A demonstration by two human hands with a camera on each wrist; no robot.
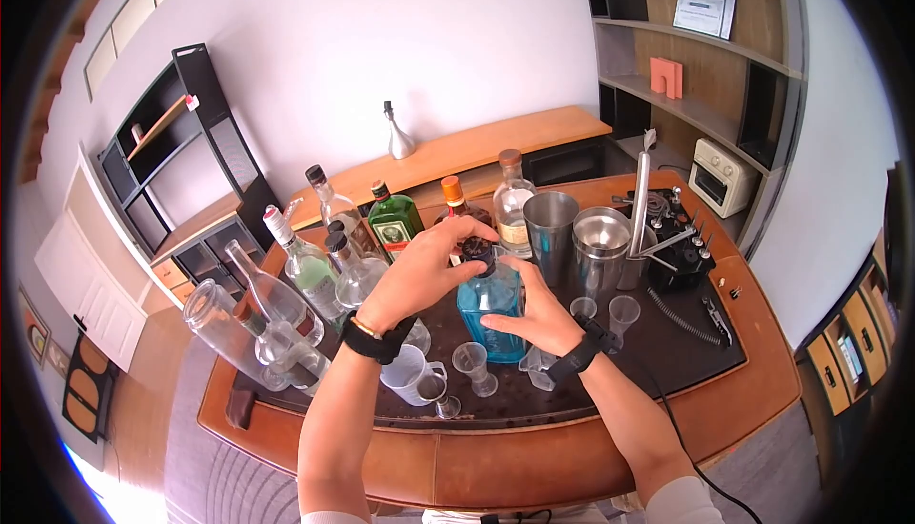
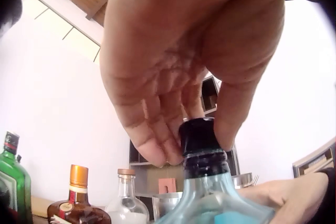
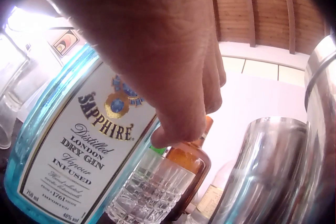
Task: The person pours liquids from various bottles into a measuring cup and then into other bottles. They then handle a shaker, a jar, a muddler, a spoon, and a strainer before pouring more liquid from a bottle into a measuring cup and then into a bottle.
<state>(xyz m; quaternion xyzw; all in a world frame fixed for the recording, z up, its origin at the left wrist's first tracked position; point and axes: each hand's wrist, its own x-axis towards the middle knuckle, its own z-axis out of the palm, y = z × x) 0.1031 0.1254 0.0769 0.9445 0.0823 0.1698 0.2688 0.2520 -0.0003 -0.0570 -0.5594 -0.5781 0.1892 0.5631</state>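
Observation:
A blue gin bottle (image 1: 477,301) stands upright on the dark mat in front of me. Its black cap (image 2: 198,136) lies between the thumb and fingers of my left hand (image 1: 429,262), which pinches it from above. Lower down, my right hand (image 1: 545,319) grips the bottle's side, its thumb across the glass. The right wrist view shows the label (image 3: 86,148) reading "Sapphire" and "London Dry Gin". Close by the bottle's base stands a small clear jigger (image 1: 475,367). A cut-glass tumbler (image 3: 152,187) appears beyond the bottle in the right wrist view.
Several bottles crowd the left, including a green one (image 1: 394,216) and an empty glass jar (image 1: 210,309). A measuring jug (image 1: 408,376) stands near the front edge. To the right are metal shaker tins (image 1: 551,228) and a black stand (image 1: 672,252) with bar tools.

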